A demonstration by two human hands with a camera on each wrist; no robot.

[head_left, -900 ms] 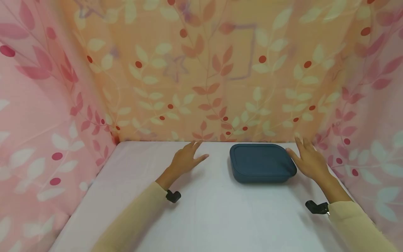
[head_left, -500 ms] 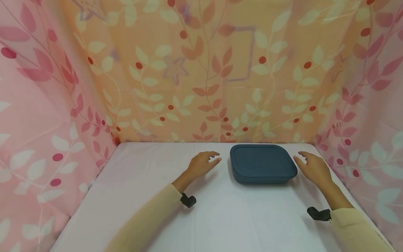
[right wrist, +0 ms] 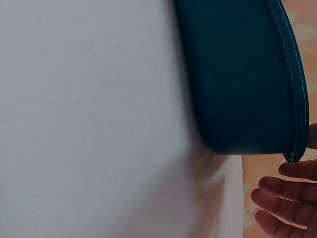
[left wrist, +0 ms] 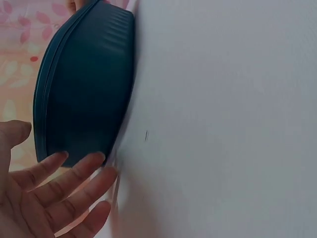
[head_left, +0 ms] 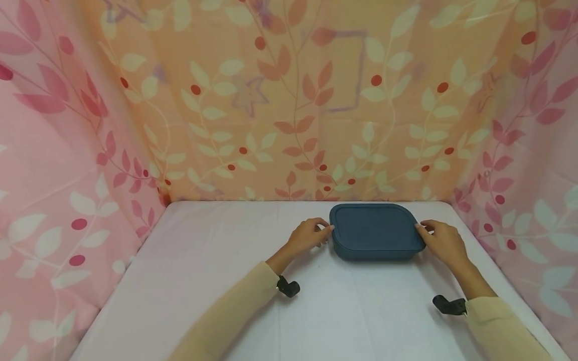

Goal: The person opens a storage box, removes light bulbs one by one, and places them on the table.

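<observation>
A dark blue lidded box [head_left: 376, 228] rests on the white surface. At its left end in the head view is the left hand [head_left: 307, 236], thumb tip at the lid's edge. The left wrist view shows that hand [left wrist: 54, 193] with fingers spread and slightly bent beside the box [left wrist: 86, 89], the thumb a little apart from the lid. The right hand [head_left: 444, 244] pinches the lid's rim at the right end. In the right wrist view its thumb and forefinger [right wrist: 297, 169] lie on either side of the rim of the box [right wrist: 242, 79], other fingers loosely bent below.
A white cloth [head_left: 217, 240] covers the tabletop. Behind it hangs an orange leaf-patterned curtain [head_left: 289, 115], close to the box's far side. Pink patterned curtains stand along the left [head_left: 58, 175] and right [head_left: 542, 200] edges.
The left hand has moved right, up to the box's left end, its fingers drawn closer together. The right hand has come in to the lid's right edge and taken hold there. The box stays put.
</observation>
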